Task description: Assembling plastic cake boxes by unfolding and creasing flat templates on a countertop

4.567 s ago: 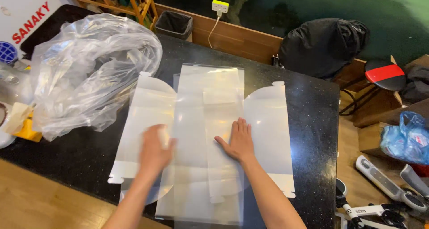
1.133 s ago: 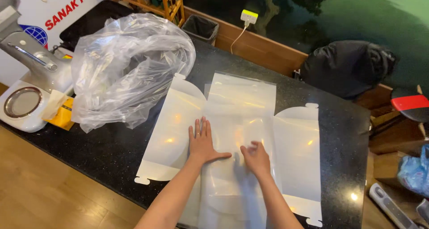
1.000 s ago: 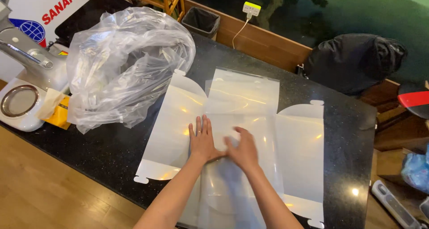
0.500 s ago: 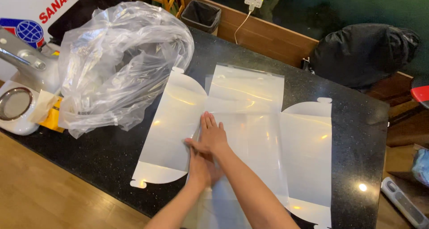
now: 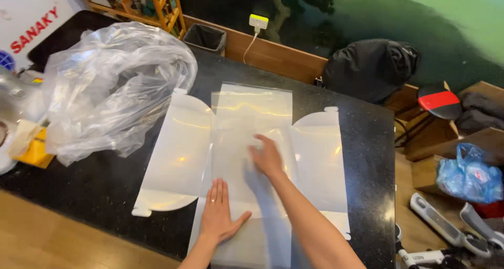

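A flat, translucent white plastic sheet with rounded side flaps and small tabs lies spread on the black stone counter. My left hand presses flat on the near part of the sheet's middle panel, fingers together, a ring on one finger. My right hand lies flat farther up the same panel, palm down, fingers pointing to the far left. Neither hand holds anything.
A big crumpled clear plastic bag sits on the counter's left. A yellow block lies at the left edge. Beyond are a black bin, a black bag, a red-topped stool and a blue bag.
My hands were stacked together on the middle panel half a second ago. Now they are apart: the right has slid farther up the sheet, the left stays near the front edge.
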